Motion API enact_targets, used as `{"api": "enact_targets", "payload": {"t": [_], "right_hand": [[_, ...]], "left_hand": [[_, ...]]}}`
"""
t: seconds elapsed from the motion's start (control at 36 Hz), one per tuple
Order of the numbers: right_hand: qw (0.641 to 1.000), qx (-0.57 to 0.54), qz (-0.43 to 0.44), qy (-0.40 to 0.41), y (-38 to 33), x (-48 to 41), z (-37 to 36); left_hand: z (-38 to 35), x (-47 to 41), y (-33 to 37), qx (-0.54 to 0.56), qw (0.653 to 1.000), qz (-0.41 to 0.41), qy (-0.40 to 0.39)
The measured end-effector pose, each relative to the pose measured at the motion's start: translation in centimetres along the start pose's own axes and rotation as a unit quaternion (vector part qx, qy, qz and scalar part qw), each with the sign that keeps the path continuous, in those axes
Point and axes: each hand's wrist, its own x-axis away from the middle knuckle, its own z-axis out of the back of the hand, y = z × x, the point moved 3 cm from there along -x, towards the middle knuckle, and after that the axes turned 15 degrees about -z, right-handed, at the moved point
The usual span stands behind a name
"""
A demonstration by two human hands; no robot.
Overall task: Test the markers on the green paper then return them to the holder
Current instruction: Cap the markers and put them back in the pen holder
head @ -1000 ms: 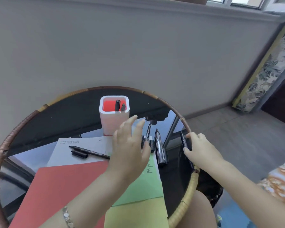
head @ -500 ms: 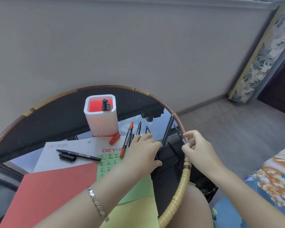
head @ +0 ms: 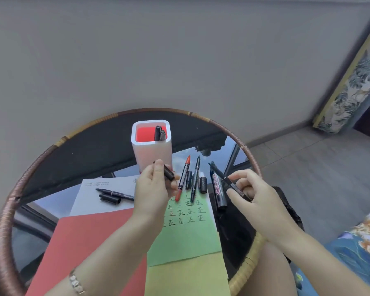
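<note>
The green paper (head: 186, 236) lies on the round glass table, with rows of black characters on its upper part. My right hand (head: 259, 201) grips a thin black marker (head: 225, 180), uncapped, tip pointing up-left. My left hand (head: 153, 189) pinches a black cap (head: 168, 173) above the paper's top-left corner. The white holder (head: 152, 152) with a red inside stands behind my left hand and contains two markers (head: 159, 133). A red marker (head: 183, 178), a black marker (head: 195, 180), loose caps (head: 203, 184) and a whiteboard marker (head: 217, 191) lie at the paper's top edge.
An uncapped black marker (head: 115, 192) and its cap (head: 109, 198) rest on white paper (head: 94, 201) at the left. Red paper (head: 90, 248) and yellow paper (head: 188, 278) lie near me. The table has a rattan rim (head: 250, 154); a grey wall stands behind it.
My left hand lifted off the table with a black cap pinched in it. My right hand moved inward from the rim, holding the thin black marker, now without a cap.
</note>
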Motion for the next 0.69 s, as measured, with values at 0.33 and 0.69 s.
{"api": "enact_targets", "payload": {"t": [0.33,0.69], "right_hand": [[0.993,0.011,0.117,-0.017,-3.6,2.5,-2.8],[0.994,-0.021,0.109,-0.006,-4.2,2.9,-2.7]], "left_hand": [[2.3,1.3,1.4,0.118,0.991,0.054,0.016],[2.2,2.1,1.8,0.126,0.991,0.051,0.013]]}}
